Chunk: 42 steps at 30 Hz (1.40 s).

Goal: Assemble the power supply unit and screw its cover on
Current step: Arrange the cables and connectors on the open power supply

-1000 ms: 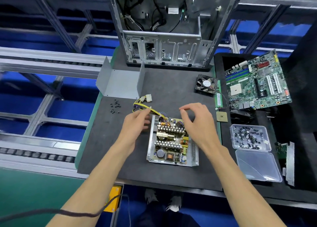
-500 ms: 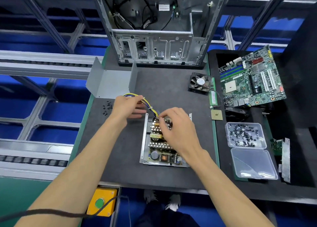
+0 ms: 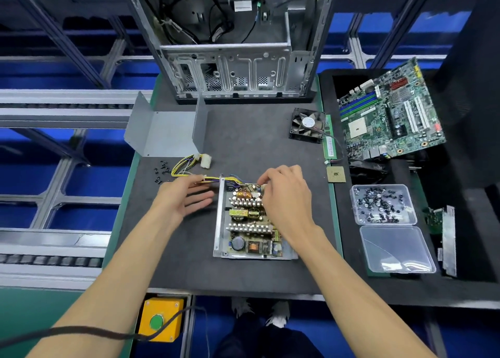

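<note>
The open power supply unit lies on the dark mat, its circuit board with coils and heat sinks exposed. My right hand reaches over the board, and its curled fingertips pinch at the board's far end, hiding what is under them. My left hand hovers with straight fingers just left of the unit's side wall, thumb beside the yellow wire bundle. The bundle's white connector lies free on the mat. The grey U-shaped cover stands at the back left, with loose black screws in front of it.
An open computer case stands at the back. A fan, a RAM stick and a CPU chip lie to the right. Further right are a motherboard and a clear box of screws with its lid. A yellow button box hangs below the table edge.
My left hand has let go of the wire bundle and opened beside the unit's left wall. My right hand stays over the board's far end.
</note>
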### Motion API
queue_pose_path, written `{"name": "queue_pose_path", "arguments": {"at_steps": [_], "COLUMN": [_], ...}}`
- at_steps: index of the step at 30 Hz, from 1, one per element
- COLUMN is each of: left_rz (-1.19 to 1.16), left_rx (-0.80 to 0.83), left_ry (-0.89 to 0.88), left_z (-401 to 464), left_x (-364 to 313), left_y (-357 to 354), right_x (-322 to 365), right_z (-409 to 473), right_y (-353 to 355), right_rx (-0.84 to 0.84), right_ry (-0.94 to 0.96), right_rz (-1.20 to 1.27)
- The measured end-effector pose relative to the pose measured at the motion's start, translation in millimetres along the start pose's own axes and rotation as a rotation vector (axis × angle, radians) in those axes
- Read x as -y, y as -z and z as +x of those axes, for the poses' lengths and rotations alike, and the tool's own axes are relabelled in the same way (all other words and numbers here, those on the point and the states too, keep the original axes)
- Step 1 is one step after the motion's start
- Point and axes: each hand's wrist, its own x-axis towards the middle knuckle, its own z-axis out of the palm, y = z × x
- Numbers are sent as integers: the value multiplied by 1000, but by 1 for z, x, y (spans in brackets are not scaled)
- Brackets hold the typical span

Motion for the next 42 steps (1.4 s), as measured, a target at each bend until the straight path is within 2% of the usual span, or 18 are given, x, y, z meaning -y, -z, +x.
{"name": "queue_pose_path", "arguments": {"at_steps": [6, 9, 11, 13, 15, 17, 21, 27, 29, 31, 33, 35, 38, 42], "left_rz": [-60, 175, 438, 684, 853, 960, 1029, 923, 911, 825, 662, 572, 494, 375], "left_rx": [74, 39, -96, -318, -416, -306, -13, 101, 93, -41, -269, -392, -347, -258], "left_ry": [79, 37, -117, -386, -695, -872, -866, -980, -987, -936, -777, -557, -267, -292], "left_z": [-15, -22, -24, -23, -25, -21, -19, -18, -16, -10, -1, 9, 22, 28], "left_x": [12, 14, 14, 14, 12, 12, 17, 17, 18, 17, 14, 12, 11, 3], "left_y": [18, 20, 18, 19, 18, 16, 18, 28, 27, 27, 29, 33, 36, 33], "right_x": [1, 1, 2, 2, 2, 2, 1, 1, 1, 0, 0, 0, -1, -9], "right_z": [1, 1, 1, 1, 1, 1, 1, 1, 0, 0, -1, -1, -4, -5], "right_y": [0, 1, 1, 0, -1, -1, -1, -2, -2, -2, -1, 1, 2, 2], "right_rx": [7, -1, 0, 4, 6, 5, -8, -19, -23, -26, -26, -26, -67, -99], "right_ry": [-39, -40, -39, -41, -45, -46, -43, -39, -38, -40, -42, -39, -34, -92], "right_rz": [-10, -1, -4, -3, 0, 5, 7, 5, 7, 12, 15, 9, 31, 85]}}
